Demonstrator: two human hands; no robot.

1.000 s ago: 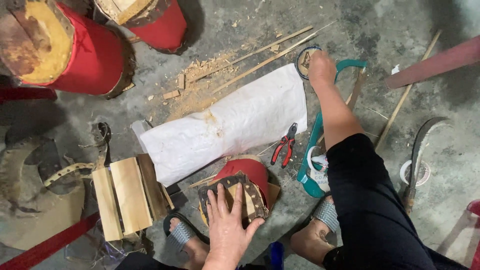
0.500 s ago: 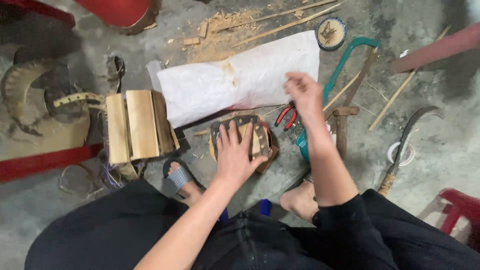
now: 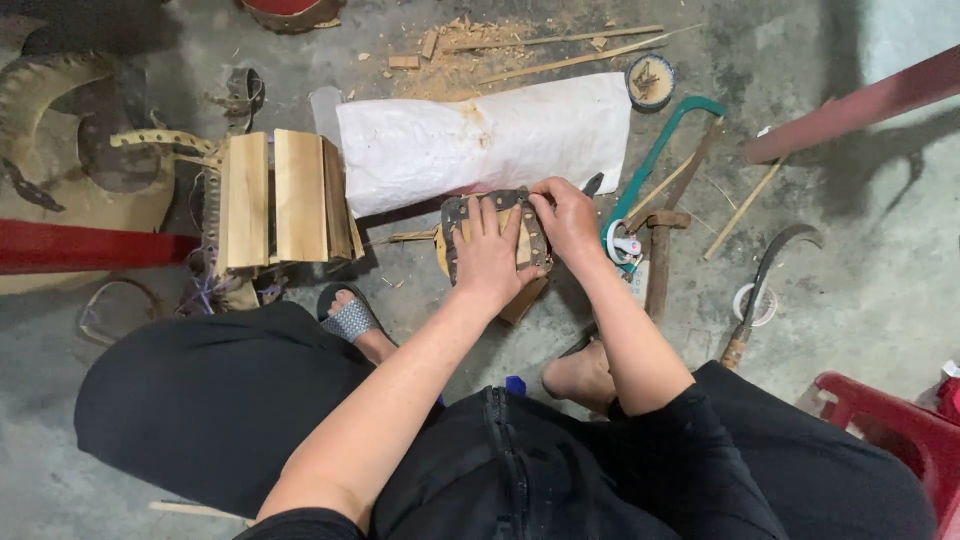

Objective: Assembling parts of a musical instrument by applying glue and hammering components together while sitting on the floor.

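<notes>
While one second ago the right hand [image 3: 568,222] was stretched far out to the small round tin [image 3: 649,80] beyond the white sheet [image 3: 480,140], it is now back at the work in front of the person. Half a second ago it was on the way, above the red pliers, which I cannot see now.

The thing in work is a wooden block [image 3: 500,255] with a dark strap [image 3: 455,215] full of small holes laid over it; it stands on the floor between the feet, just below the sheet. The left hand [image 3: 490,258] lies flat on the block with fingers spread and presses it down, as it did in both earlier pictures. The right hand is curled at the strap's upper right corner, and its fingertips seem to pinch the strap edge or something very small there; what exactly, I cannot tell.

Since the right hand has come back from the tin to the strap, I judge that it brought a small piece, maybe a nail, and that the fixing of the strap is now in hand.

At the right lie a hammer [image 3: 660,250], a green saw [image 3: 665,150] and a sickle [image 3: 765,285]; at the left stands a stack of boards [image 3: 285,195].
</notes>
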